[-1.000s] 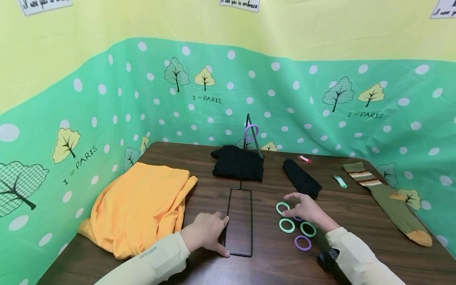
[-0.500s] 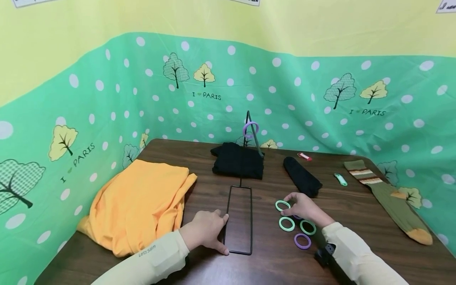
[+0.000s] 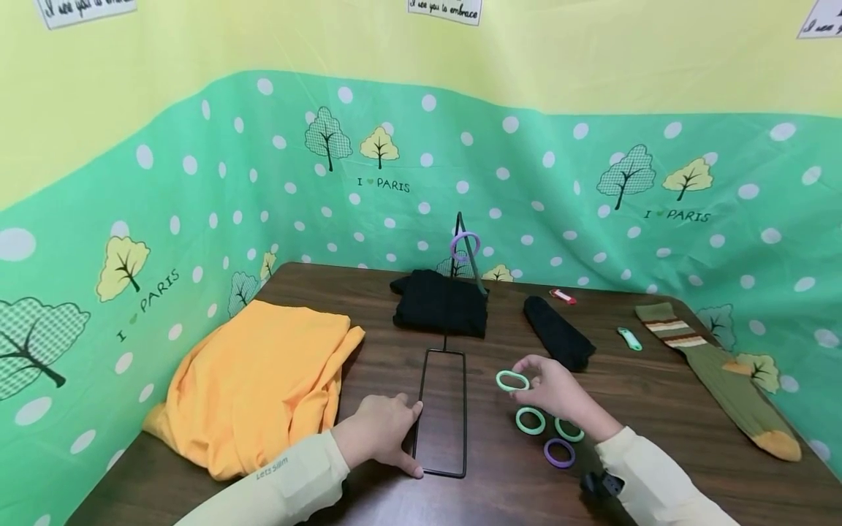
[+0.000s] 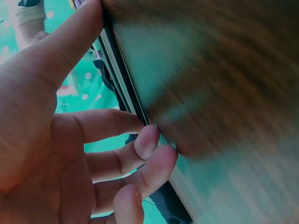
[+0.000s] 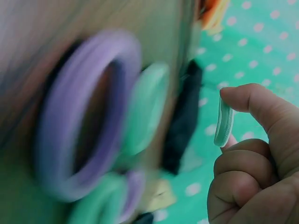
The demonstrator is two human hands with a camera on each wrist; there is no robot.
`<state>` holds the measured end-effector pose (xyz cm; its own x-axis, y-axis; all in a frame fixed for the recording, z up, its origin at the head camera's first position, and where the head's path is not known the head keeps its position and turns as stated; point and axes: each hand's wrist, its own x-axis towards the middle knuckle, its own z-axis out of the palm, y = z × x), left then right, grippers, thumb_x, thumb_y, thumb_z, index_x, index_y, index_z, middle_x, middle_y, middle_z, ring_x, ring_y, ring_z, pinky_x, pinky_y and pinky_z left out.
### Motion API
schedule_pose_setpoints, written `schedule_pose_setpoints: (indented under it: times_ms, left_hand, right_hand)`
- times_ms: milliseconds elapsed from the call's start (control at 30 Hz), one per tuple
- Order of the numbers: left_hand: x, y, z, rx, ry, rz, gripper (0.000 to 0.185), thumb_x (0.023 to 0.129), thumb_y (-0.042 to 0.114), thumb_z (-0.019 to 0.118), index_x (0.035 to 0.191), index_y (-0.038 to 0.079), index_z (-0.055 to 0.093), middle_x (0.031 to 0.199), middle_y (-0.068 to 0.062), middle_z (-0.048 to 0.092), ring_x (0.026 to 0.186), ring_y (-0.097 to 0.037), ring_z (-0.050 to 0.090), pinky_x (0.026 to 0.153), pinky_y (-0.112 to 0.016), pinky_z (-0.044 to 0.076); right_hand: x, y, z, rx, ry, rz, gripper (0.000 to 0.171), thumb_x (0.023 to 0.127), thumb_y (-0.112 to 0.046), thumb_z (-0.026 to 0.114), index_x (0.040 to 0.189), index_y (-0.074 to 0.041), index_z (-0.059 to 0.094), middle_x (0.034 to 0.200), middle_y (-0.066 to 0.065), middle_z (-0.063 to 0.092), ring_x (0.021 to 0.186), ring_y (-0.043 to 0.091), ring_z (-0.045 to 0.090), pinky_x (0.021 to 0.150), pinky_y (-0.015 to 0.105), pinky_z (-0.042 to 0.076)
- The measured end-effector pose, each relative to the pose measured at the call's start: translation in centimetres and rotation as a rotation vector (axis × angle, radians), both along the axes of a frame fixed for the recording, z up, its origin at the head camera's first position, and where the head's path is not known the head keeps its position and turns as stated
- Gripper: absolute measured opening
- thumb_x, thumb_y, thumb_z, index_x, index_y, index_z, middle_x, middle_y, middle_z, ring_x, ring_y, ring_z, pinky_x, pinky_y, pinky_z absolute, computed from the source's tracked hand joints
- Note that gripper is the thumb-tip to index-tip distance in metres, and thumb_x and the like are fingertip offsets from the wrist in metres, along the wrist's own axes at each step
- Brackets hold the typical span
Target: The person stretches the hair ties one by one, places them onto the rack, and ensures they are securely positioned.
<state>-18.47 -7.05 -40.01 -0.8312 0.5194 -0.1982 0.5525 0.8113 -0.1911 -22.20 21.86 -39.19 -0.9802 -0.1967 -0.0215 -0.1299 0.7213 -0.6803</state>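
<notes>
My left hand (image 3: pixel 381 429) rests by the black wire stand, its thumb and fingertips spread along the left rod of the rectangular base (image 3: pixel 465 416). In the left wrist view, the fingertips (image 4: pixel 148 140) touch the dark rod. Right of the base, my right hand (image 3: pixel 551 383) pinches a light green ring (image 3: pixel 503 385) between thumb and finger, lifted off the table. That ring appears edge-on in the right wrist view (image 5: pixel 224 123). Below the hand lie another green ring (image 3: pixel 530 432), a partly covered green ring (image 3: pixel 576 436) and a purple ring (image 3: pixel 559 464). One more purple ring (image 3: pixel 454 248) hangs on the stand's upright.
Orange cloth (image 3: pixel 263 380) covers the table's left side. Folded black cloth (image 3: pixel 437 303) lies at the back, around the upright's foot. To the right are a black sock-like item (image 3: pixel 558 334), a red-and-white item (image 3: pixel 563 296), a mint-coloured item (image 3: pixel 629 339) and a striped olive sock (image 3: pixel 717 380).
My right hand has taken hold of the farthest green ring, raised it and moved it slightly left. The left hand has stayed at the base.
</notes>
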Motion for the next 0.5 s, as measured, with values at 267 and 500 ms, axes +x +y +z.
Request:
schedule_pose_setpoints:
  times_ms: [267,500]
  left_hand:
    - [-0.1,0.0,0.0,0.002,0.006,0.002,0.099,0.057,0.083,0.057,0.136,0.025,0.047,0.125,-0.003,0.057,0.098,-0.02,0.063,0.06,-0.036,0.051]
    - [0.0,0.0,0.0,-0.007,-0.001,0.006,0.099,0.057,0.083,0.057,0.137,0.026,0.046,0.126,-0.002,0.057,0.098,-0.021,0.063,0.061,-0.036,0.051]
  right_hand:
    - [4.9,-3.4,5.6,-0.02,0.207,0.1,0.035,0.073,-0.01,0.076,0.103,-0.014,0.057,0.049,-0.009,0.026,0.042,0.002,0.024,0.041,0.021,0.028]
    - [8.0,-5.3,9.4,-0.092,0.819,0.243,0.028,0.077,-0.023,0.074,0.098,-0.014,0.059,0.047,-0.012,0.023,0.044,-0.008,0.018,0.04,0.011,0.021]
